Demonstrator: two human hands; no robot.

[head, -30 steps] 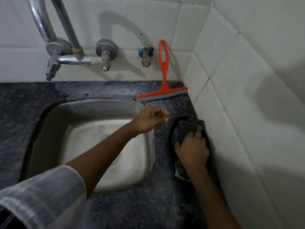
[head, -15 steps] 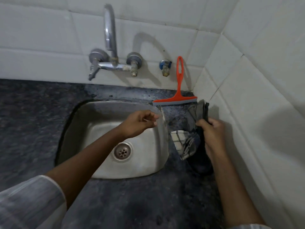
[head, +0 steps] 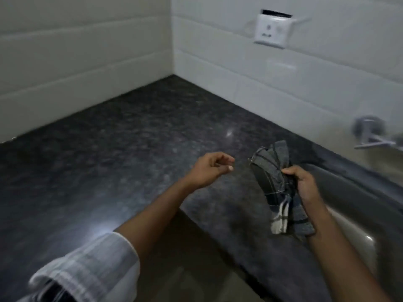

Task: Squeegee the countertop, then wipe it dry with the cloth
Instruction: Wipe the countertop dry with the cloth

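Note:
My right hand (head: 305,186) grips a dark grey checked cloth (head: 274,182), bunched up and held in the air above the dark speckled countertop (head: 122,149). A lighter striped end of the cloth hangs down below my fingers. My left hand (head: 210,171) hovers over the counter just left of the cloth, fingers loosely curled and holding nothing. The orange squeegee is out of view.
The steel sink (head: 353,205) lies at the right edge, with part of the tap fitting (head: 370,134) on the wall above it. White tiled walls meet in a corner behind the counter. A white socket plate (head: 272,31) hangs on the right wall.
The view has swung left from the sink to the long stretch of counter. My right hand has lifted the cloth off the counter and carried it left; the squeegee has left the view.

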